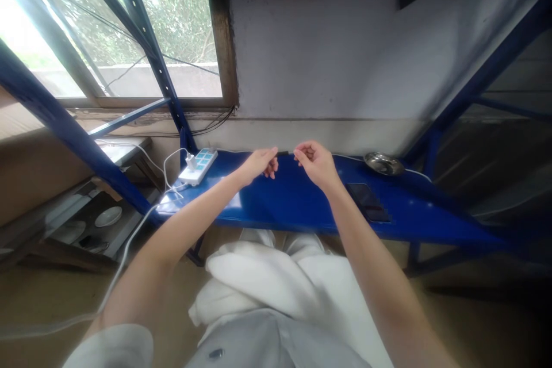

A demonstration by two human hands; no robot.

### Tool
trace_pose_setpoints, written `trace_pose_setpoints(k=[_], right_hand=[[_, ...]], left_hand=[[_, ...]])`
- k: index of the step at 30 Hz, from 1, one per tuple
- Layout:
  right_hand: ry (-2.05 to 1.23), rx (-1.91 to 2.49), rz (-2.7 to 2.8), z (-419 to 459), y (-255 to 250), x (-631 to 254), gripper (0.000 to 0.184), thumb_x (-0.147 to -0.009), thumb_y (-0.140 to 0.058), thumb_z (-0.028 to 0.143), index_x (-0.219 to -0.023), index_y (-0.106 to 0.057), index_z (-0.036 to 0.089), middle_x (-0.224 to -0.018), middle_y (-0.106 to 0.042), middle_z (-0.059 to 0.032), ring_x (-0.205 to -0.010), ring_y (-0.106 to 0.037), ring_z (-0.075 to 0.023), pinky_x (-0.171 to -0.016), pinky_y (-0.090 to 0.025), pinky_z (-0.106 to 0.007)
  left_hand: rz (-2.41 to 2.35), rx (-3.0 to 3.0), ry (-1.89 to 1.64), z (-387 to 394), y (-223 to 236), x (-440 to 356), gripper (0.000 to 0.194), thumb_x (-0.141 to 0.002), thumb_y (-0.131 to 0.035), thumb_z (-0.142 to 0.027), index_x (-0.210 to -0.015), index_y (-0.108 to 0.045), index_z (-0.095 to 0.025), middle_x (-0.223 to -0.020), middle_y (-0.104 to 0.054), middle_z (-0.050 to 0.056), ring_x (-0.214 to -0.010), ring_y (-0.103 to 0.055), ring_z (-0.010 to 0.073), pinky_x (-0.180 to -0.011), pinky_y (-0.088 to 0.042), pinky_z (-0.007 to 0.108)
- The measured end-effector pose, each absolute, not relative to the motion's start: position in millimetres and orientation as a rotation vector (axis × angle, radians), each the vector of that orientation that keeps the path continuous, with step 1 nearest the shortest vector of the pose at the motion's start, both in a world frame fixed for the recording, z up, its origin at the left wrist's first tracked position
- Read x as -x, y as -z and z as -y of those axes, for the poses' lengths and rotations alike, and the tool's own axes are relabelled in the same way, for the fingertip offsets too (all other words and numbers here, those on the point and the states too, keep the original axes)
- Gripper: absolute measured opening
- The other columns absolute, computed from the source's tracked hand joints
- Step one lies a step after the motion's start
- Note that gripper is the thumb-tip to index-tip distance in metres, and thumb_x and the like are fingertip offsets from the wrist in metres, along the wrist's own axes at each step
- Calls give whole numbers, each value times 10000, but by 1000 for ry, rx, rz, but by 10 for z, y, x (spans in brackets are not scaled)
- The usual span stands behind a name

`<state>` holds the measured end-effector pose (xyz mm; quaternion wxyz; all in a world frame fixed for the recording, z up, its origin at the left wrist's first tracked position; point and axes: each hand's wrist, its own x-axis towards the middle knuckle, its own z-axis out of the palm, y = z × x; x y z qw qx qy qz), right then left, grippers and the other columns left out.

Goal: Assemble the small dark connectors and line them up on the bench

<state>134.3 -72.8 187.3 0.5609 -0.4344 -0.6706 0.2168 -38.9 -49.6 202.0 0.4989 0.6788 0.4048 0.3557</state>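
As they meet above the blue shelf (302,201), left hand (260,162) and right hand (314,162) both pinching a thin cable (285,152) (dark).

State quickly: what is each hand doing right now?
Left hand: pinched shut on the dark connector.
Right hand: fingers pinched at the connector's other end.

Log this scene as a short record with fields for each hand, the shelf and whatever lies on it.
left hand: pinching one end of a thin dark cable
right hand: pinching the cable's other side
surface: blue metal shelf
on shelf, left: white power strip, white plug in it
on shelf, right: dark phone, metal dish
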Motion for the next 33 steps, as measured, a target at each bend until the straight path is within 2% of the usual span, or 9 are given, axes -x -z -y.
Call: trace_pose_setpoints(k=[4, 8, 11, 16, 25, 29, 33], right_hand=[[-342, 1128, 1816, 714, -1918, -1407, 255, -827, -507, 379, -948, -610, 180, -806, -638, -64, -693, -584, -159, -678, -482, -325], [-135, 1180, 1981, 664, -1911, -1484, 223, -846, -473, 316, -899, -644, 182, -824, -627, -75, -748, -575, -182, -730, -465, -346], [-63, 1243, 1935, 615, -1866, -1562, 229, -837, -484, 328, -858, -655, 176, -835, -593, -80, -716, -552, -173, -717, -459, -346], [-219, 1269, 1771, 587, -1808, -1554, 220, -801, -532, 348, -875, -652, 180, -783, -579, -49, -664, -526, -149, -674, -454, -324], [-600, 1141, 1795, 627, -1778, -1273, 206, -756, -577, 352, -851, -633, 177, -783, -659, -45, -688, -585, -152, -672, -461, -305], [-659, 1107, 1838, 614, -1757, -1245, 218, -752, -574, 366, -837, -630, 173, -785, -667, -41, -697, -593, -151, -668, -451, -294], [-643, 1112, 1895, 584, -1731, -1220, 247, -747, -565, 403, -740, -608, 159, -694, -642, -18, -611, -550, -127, -596, -417, -258]], left_hand=[[-1042, -1679, -921, 489, -2084, 402, 323, -839, -492, -427, -727, -526, -126, -599, -568, -1, -413, -522, 58, -413, -358, 171], [-1097, -1679, -1035, 451, -2065, 423, 262, -791, -583, -380, -749, -551, -124, -601, -569, -9, -402, -503, 48, -408, -357, 169], [-1147, -1601, -1121, 414, -2015, 459, 231, -765, -622, -346, -781, -569, -122, -596, -576, -11, -396, -493, 44, -405, -353, 167], [-1169, -1564, -1122, 414, -1947, 458, 241, -701, -690, -299, -803, -580, -109, -594, -605, 4, -407, -487, 49, -419, -371, 177], [-1005, -1681, -1100, 473, -1896, 357, 290, -705, -673, -348, -839, -581, -109, -665, -632, 28, -429, -506, 51, -424, -381, 178], [-993, -1734, -1097, 441, -1832, 380, 254, -728, -647, -334, -834, -583, -112, -631, -595, 6, -438, -514, 55, -435, -384, 179], [-947, -1774, -1084, 433, -1781, 382, 239, -759, -611, -334, -865, -566, -124, -675, -588, -1, -460, -520, 48, -457, -392, 178]])
